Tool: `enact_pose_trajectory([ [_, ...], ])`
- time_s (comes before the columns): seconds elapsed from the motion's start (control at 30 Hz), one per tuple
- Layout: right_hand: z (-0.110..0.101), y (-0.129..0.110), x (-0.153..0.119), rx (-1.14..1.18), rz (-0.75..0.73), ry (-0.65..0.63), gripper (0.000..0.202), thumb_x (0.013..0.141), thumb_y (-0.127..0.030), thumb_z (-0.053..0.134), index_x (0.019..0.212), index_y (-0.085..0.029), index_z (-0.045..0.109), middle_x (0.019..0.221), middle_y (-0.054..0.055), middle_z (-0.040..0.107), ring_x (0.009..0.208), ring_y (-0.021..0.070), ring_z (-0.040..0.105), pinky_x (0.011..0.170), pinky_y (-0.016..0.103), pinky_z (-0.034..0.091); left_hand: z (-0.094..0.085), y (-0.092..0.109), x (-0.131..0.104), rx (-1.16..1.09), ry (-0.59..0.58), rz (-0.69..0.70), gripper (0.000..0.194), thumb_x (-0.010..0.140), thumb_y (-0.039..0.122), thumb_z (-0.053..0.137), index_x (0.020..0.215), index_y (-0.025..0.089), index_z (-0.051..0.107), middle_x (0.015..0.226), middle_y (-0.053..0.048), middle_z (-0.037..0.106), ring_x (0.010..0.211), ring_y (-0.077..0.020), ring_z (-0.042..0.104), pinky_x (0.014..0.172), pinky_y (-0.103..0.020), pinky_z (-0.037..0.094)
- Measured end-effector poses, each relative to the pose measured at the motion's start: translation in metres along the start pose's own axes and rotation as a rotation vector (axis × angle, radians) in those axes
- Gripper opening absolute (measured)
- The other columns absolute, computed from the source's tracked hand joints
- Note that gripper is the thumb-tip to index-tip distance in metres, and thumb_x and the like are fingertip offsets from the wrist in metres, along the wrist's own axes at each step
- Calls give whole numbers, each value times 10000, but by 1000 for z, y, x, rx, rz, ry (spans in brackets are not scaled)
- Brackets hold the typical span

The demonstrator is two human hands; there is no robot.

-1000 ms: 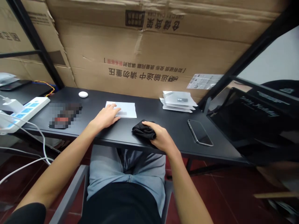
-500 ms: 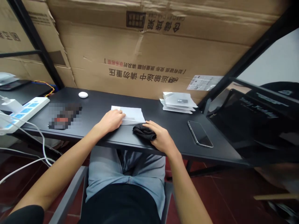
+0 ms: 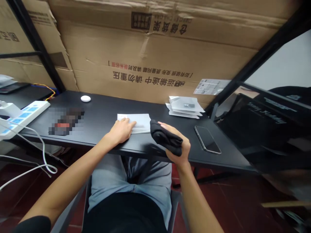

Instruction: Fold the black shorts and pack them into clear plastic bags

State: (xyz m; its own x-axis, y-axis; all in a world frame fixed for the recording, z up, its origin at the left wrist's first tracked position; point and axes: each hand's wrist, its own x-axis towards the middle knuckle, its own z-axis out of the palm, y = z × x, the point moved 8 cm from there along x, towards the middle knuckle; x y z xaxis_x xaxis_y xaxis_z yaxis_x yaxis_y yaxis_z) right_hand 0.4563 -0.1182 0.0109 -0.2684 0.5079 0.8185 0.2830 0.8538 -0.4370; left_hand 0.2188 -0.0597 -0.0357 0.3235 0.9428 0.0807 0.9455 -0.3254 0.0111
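A seated person works at a black table [image 3: 102, 108], and we look down past both bare forearms at the hands near the center of the frame. Right of center, the right hand [image 3: 185, 148] grips a folded black cloth bundle [image 3: 167, 137], thumb and fingers closed around its right-hand end. The bundle slants across the table's front edge, a dark shadow below it. Its upper left end meets the right end of a white packet [image 3: 143, 121] in our view; whether the two touch, we cannot tell.

The left hand [image 3: 122, 130] lies palm down on that packet at mid-frame, fingers slightly spread and pressing on its left part, pinching nothing that we can see. The packet lies flat on the tabletop.

Right of center and farther back, we find a stack of white packets [image 3: 186, 106], a small gray piece on top; at right lies a dark-screened phone [image 3: 207, 139]. At left are a small white oval case [image 3: 86, 98], a dark item blurred by pixelation [image 3: 66, 122] and a white power strip [image 3: 26, 116]. Printed cardboard [image 3: 116, 45] fills the upper frame.
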Motion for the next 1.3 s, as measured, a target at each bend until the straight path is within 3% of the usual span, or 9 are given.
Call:
enact_pose_trajectory([
  [0.2, 62, -14, -12, -95, -223, -515, 561, 1089, -184, 674, 1639, -296, 667, 1583, 126, 748, 1440, 272, 744, 1206, 445, 644, -10, 18, -5, 1, -65, 100, 466, 1073, 88, 557, 1496, 186, 725, 1349, -210, 766, 1278, -361, 766, 1049, -444, 621],
  [0.33, 78, 7, -8, -317, -297, -648, 597, 1059, -63, 592, 1630, -224, 656, 1555, 151, 756, 1440, 271, 731, 1207, 455, 638, -15, 20, -9, -59, -66, 115, 457, 1117, 102, 473, 1470, 218, 740, 1344, -186, 795, 1250, -332, 788, 1037, -415, 616],
  [0.43, 82, 18, 1, -482, -239, -701, 628, 1023, -1, 551, 1605, -210, 660, 1495, 146, 782, 1394, 280, 747, 1181, 450, 644, -20, 19, -11, -119, -44, 61, 506, 1114, 99, 442, 1513, 250, 715, 1375, -174, 804, 1233, -338, 798, 958, -403, 632],
  [0.53, 83, 24, 9, -663, -30, -725, 675, 996, 33, 537, 1614, -220, 631, 1528, 143, 760, 1413, 289, 732, 1113, 413, 667, -24, 19, -12, -151, -11, -22, 558, 1099, 81, 429, 1557, 263, 689, 1383, -174, 807, 1191, -347, 813, 933, -419, 642],
  [0.63, 84, 23, 15, -876, 173, -735, 661, 1040, -4, 533, 1662, -223, 571, 1609, 184, 700, 1403, 318, 741, 977, 377, 698, -26, 22, -12, -165, 39, -60, 534, 1119, 100, 392, 1536, 243, 694, 1418, -170, 795, 1269, -353, 788, 964, -429, 650],
  [0.77, 96, 23, 19, -1029, 334, -822, 577, 1121, -68, 438, 1678, -174, 542, 1422, 241, 777, 1177, 331, 833, 909, 403, 691, -26, 31, -9, -223, 121, -15, 567, 1096, 65, 376, 1554, 231, 666, 1558, -153, 734, 1463, -336, 698, 1097, -437, 633],
  [0.97, 113, 21, 26, -939, 246, -878, 521, 1134, -247, 547, 1617, -56, 592, 1527, 310, 709, 1394, 402, 729, 1109, 478, 626, -18, 29, -5, -307, 207, 60, 579, 1128, 99, 355, 1627, 224, 620, 1660, -138, 678, 1669, -308, 521, 1297, -484, 532],
  [1.17, 112, 37, 33, -987, 406, -838, 465, 1119, -67, 417, 1496, -68, 690, 1211, 256, 834, 1085, 337, 849, 933, 410, 663, -17, 26, -5, -386, 251, 121, 542, 1193, 226, 338, 1681, 229, 575, 1656, -117, 688, 1651, -273, 542, 1305, -457, 532],
  [1.3, 115, 29, 34, -988, 276, -767, 409, 1131, -180, 529, 1482, -51, 692, 1319, 303, 802, 1169, 393, 811, 920, 452, 666, -19, 21, -6, -371, 272, 80, 540, 1221, 287, 310, 1687, 227, 577, 1767, -110, 580, 1699, -272, 468, 1339, -468, 484],
])
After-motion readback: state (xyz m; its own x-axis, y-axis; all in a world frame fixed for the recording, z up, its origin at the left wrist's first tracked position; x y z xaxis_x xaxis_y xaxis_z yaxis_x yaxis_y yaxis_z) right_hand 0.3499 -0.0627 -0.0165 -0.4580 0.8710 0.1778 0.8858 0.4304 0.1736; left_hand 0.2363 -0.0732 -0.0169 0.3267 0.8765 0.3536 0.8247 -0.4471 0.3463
